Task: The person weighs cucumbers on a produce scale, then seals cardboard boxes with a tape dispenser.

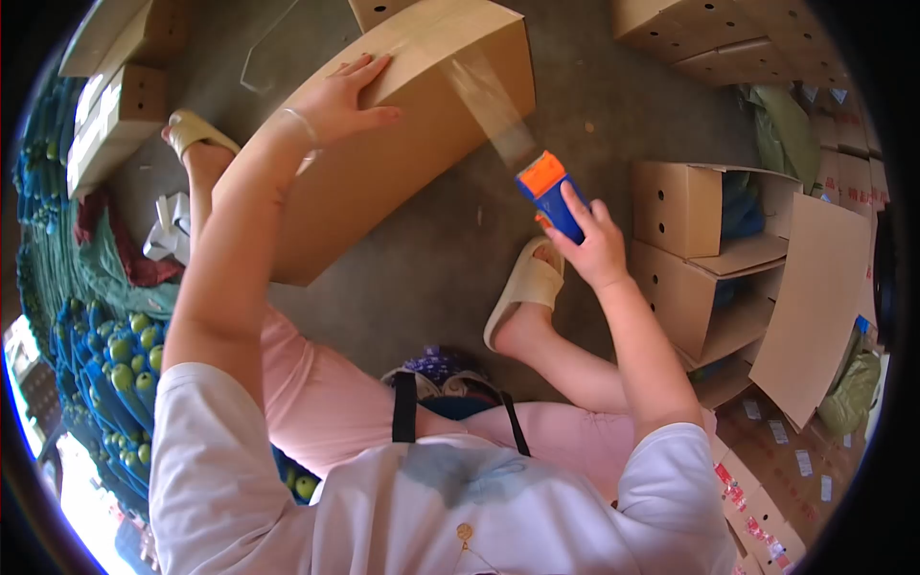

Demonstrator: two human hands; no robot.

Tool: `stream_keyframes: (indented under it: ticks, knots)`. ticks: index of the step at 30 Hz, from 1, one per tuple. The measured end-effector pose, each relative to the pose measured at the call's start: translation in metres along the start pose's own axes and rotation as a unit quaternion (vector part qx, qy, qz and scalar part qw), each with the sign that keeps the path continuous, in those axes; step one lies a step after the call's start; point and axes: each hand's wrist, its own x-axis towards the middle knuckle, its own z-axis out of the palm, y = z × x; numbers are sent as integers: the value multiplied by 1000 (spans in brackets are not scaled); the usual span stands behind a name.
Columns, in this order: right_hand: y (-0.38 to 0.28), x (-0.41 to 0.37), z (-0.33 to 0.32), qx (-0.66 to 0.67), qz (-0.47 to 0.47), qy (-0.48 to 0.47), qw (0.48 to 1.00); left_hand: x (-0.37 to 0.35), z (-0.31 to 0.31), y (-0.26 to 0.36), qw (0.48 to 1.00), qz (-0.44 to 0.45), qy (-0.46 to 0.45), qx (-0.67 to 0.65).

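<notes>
A large brown cardboard box stands on the floor in front of me, tilted across the view. My left hand lies on its upper edge with the fingers spread. My right hand grips a blue and orange tape dispenser, held off the box's right side. From the dispenser a strip of clear packing tape stretches up to the top edge of the box, where its end sticks. The palm side of my right hand is hidden.
Open cardboard boxes are stacked at the right, a flap hanging out. More boxes stand at the upper right. Blue nets of green fruit lie at the left. My sandalled foot rests below the dispenser on the grey floor.
</notes>
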Motion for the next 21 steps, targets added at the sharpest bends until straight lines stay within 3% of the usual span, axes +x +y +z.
stream_keyframes:
  ticks: [1,3,5,11,13,17,21]
  knots:
    - [-2,1,11,25,0,6,1000,3,-9,-9,1000,3,-1,5]
    - [-3,10,37,42,19,13,999,11,-19,-22,977,-23,-66,-201]
    - [-6,13,56,49,26,30,998,19,-29,-25,960,-71,-101,-252]
    - [-24,-2,72,47,55,26,997,7,-23,-6,962,-63,-89,-249]
    - [-21,-11,70,23,60,21,998,-8,-9,14,995,-36,-20,-95]
    - [-12,-37,54,-17,100,-5,995,-27,19,48,997,-69,11,16]
    - [-16,-37,41,-24,89,12,996,-16,13,29,998,-42,15,-43]
